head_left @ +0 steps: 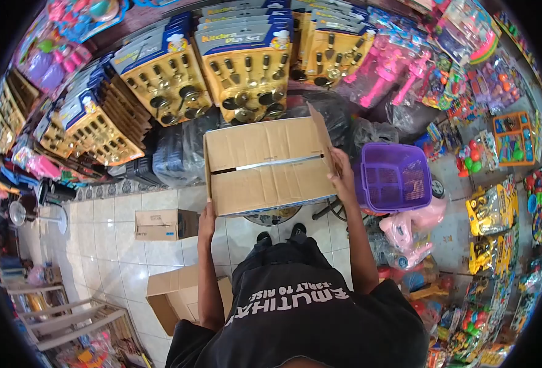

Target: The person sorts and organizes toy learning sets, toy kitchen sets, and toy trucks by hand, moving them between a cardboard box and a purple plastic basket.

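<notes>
A wide cardboard box (265,187) is in front of me, above a round patterned surface (275,217) that it mostly covers. Its two long flaps are folded inward, leaving a narrow gap with something pale showing through. The short flaps stand up at the left and right ends. My left hand (207,219) grips the near left corner, fingers partly hidden behind the cardboard. On the opposite end, my right hand (342,178) is closed on the right side by the raised flap (324,132).
A purple basket (395,178) stands close to my right hand, with a pink toy (409,233) below it. Smaller closed carton (166,224) and an open carton (172,300) lie on the tiled floor at left. Kitchen play sets (244,67) line the back.
</notes>
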Action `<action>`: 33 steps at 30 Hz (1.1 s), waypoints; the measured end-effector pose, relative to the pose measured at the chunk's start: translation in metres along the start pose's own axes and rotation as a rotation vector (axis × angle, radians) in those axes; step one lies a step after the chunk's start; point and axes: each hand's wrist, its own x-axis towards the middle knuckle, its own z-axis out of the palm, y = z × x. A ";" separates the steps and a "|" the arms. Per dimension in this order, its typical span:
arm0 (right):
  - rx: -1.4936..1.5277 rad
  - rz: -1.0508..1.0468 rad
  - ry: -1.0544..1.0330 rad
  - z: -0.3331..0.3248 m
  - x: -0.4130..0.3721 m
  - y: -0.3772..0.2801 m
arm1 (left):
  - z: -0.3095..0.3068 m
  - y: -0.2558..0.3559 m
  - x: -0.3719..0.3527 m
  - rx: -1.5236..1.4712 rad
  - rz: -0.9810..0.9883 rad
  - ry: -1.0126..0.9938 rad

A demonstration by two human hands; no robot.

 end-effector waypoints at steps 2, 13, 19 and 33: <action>0.291 0.053 0.080 -0.020 0.000 0.001 | 0.002 0.007 0.003 0.090 -0.010 0.000; -0.687 0.024 -0.017 -0.132 -0.006 0.021 | 0.030 0.013 -0.001 0.051 0.182 0.371; -0.591 0.119 -0.290 -0.085 0.006 0.064 | 0.035 0.024 -0.003 0.198 0.144 0.473; -0.595 -0.094 0.061 -0.019 0.015 0.063 | 0.028 0.039 -0.018 0.250 0.153 0.304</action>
